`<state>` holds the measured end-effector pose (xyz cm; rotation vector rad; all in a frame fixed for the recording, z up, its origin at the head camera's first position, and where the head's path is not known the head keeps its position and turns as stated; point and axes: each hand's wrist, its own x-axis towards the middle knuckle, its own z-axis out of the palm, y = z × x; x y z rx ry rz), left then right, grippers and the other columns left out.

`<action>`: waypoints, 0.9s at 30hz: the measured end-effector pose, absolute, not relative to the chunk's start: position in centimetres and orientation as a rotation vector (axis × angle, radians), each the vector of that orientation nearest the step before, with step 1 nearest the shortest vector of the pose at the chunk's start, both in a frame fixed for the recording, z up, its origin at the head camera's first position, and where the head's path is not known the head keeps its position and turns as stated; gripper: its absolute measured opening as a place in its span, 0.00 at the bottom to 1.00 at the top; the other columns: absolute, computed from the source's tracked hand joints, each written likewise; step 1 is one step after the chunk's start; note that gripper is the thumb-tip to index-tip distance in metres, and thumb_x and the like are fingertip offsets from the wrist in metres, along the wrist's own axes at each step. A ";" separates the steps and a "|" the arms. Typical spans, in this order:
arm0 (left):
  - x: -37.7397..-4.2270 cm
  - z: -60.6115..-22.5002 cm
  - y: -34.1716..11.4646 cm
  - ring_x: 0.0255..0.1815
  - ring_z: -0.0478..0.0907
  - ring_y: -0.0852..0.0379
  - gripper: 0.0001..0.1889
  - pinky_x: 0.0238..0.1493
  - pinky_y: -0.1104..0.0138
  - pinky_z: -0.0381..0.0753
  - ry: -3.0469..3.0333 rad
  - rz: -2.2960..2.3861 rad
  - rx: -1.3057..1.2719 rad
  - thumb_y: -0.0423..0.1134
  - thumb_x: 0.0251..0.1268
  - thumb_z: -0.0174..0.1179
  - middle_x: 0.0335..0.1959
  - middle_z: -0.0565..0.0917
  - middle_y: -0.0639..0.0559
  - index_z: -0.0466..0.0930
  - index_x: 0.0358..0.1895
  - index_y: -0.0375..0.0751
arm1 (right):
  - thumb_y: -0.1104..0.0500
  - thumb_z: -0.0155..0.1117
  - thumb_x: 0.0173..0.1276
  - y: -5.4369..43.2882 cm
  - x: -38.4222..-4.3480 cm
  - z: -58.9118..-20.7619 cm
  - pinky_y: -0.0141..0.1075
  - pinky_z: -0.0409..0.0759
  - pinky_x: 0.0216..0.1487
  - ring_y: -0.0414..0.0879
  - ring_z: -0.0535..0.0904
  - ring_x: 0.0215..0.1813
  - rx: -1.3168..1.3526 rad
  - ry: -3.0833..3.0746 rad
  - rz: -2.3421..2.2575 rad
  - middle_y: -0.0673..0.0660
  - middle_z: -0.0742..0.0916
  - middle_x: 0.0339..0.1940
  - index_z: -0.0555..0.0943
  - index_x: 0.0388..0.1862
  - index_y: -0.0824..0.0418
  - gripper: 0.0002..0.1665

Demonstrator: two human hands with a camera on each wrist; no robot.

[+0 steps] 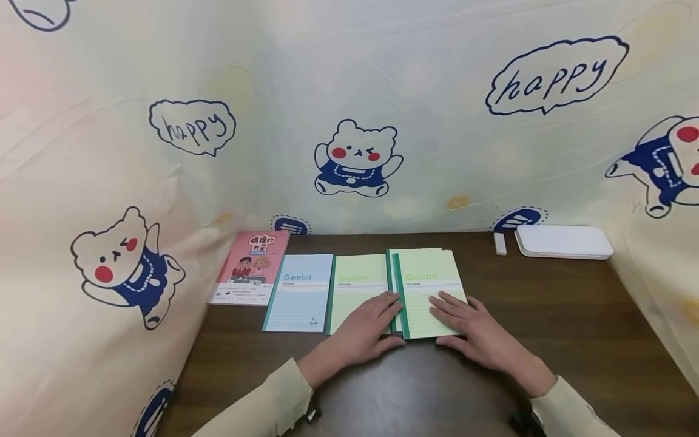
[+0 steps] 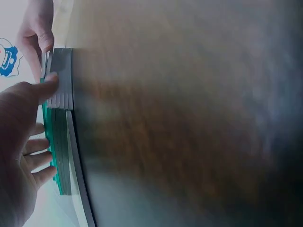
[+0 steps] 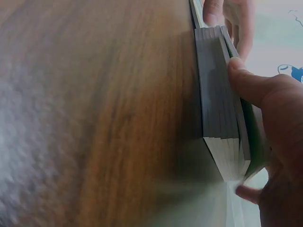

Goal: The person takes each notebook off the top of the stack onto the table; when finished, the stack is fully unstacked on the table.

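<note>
A stack of green-spined notebooks (image 1: pixel 431 273) lies on the table, its pale green top cover marked "Gambit". The top notebook sits slightly right of the one beneath. My left hand (image 1: pixel 366 321) reaches across a second pale green notebook (image 1: pixel 360 267), its fingertips touching the stack's spine side. In the left wrist view, the left thumb (image 2: pixel 49 86) lies against the near edges. My right hand (image 1: pixel 477 331) rests with spread fingers on the top cover's right part. The right thumb (image 3: pixel 241 75) touches the near edge of the upper notebook in the right wrist view.
A blue notebook (image 1: pixel 300 291) lies left of the green ones, overlapping or touching a pink book (image 1: pixel 248 267). At the back right are a white case (image 1: pixel 564 241) and a small white block (image 1: pixel 500 244). A printed curtain (image 1: pixel 437 170) hangs around the dark wooden table (image 1: pixel 573 315).
</note>
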<state>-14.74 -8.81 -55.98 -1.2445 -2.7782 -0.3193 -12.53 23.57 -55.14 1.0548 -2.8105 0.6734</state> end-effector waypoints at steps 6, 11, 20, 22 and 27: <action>-14.6 -56.2 -8.7 0.87 0.66 0.49 0.43 0.87 0.55 0.68 -2.776 -0.294 -1.192 0.71 0.82 0.54 0.85 0.70 0.45 0.69 0.84 0.41 | 0.40 0.73 0.78 23.9 -12.6 -55.3 0.76 0.63 0.81 0.56 0.65 0.89 1.032 -2.860 0.731 0.51 0.72 0.88 0.73 0.85 0.52 0.43; -14.5 -56.1 -8.5 0.88 0.64 0.49 0.43 0.88 0.53 0.66 -2.772 -0.237 -1.208 0.72 0.83 0.51 0.87 0.67 0.47 0.68 0.85 0.44 | 0.40 0.73 0.78 25.1 -12.4 -55.0 0.76 0.60 0.82 0.55 0.63 0.90 0.952 -2.913 0.761 0.49 0.72 0.88 0.73 0.86 0.51 0.43; -14.3 -56.0 -8.3 0.90 0.61 0.48 0.39 0.88 0.52 0.67 -2.777 -0.123 -1.220 0.70 0.87 0.44 0.89 0.66 0.50 0.67 0.86 0.47 | 0.45 0.71 0.81 30.5 -12.6 -55.8 0.69 0.57 0.88 0.55 0.63 0.90 0.755 -2.908 0.824 0.57 0.74 0.87 0.73 0.86 0.51 0.39; -14.1 -55.9 -8.3 0.90 0.60 0.48 0.39 0.88 0.53 0.66 -2.798 -0.135 -1.208 0.69 0.87 0.45 0.89 0.66 0.50 0.67 0.86 0.47 | 0.46 0.71 0.81 32.1 -12.5 -56.2 0.60 0.54 0.92 0.50 0.62 0.91 0.721 -2.894 0.820 0.59 0.76 0.85 0.74 0.85 0.52 0.38; -13.9 -55.8 -8.6 0.91 0.58 0.49 0.40 0.89 0.54 0.63 -2.842 -0.157 -1.190 0.70 0.87 0.46 0.89 0.65 0.50 0.66 0.87 0.47 | 0.50 0.75 0.77 34.6 -12.1 -57.0 0.49 0.45 0.95 0.31 0.53 0.90 0.751 -2.859 0.822 0.64 0.78 0.83 0.77 0.82 0.56 0.38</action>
